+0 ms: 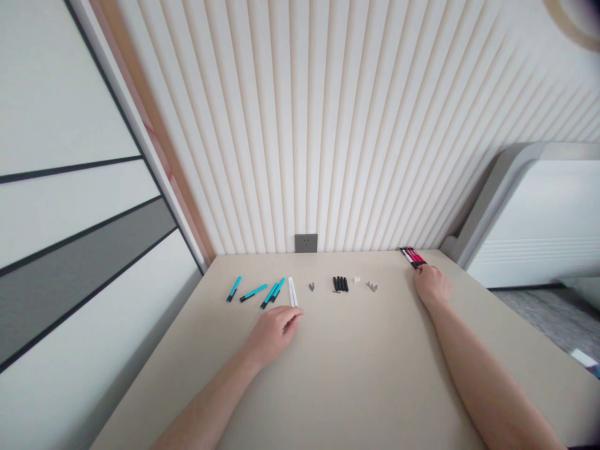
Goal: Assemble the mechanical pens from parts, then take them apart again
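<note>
My left hand (272,334) rests over the table with its fingers curled and the thumb pressed to the index finger. Its fingertips meet the near ends of slim white tubes (293,291); whether they grip one is hidden. At the far right corner, my right hand (432,285) is closed at the near end of a row of red, white and black pens (413,256), its fingertips on the leftmost pen. Left of the white tubes lie several turquoise barrels with black ends (254,292).
Between my hands lie small grey metal pieces (312,287), several black tubes (340,284), small white pieces (357,279) and more grey pieces (372,286). A ribbed wall with a dark socket (306,243) borders the table (356,369). A bed headboard (544,212) stands right, a cabinet (84,250) left.
</note>
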A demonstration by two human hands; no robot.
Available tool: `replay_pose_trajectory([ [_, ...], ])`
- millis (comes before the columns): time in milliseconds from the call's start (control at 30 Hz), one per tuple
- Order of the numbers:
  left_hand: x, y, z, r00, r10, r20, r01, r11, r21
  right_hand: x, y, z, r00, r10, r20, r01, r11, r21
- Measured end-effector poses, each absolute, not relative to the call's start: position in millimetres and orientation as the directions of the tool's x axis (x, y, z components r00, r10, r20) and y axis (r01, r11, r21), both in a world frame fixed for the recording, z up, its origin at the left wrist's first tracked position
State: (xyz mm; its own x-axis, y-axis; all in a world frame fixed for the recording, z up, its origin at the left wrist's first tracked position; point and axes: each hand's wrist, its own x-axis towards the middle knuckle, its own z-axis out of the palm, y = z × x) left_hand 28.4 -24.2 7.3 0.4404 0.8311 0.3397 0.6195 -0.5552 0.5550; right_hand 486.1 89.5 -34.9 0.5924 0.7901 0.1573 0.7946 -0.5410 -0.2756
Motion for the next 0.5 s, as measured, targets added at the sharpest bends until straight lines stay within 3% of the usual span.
replay_pose_trajectory([
  [500, 21.2, -17.1, 4.8, 0.419, 0.831, 0.365, 0.653, -0.555, 0.515, 479.4, 80.5, -30.8, 0.564, 0.802, 0.198, 0.819, -0.513, -0.259],
])
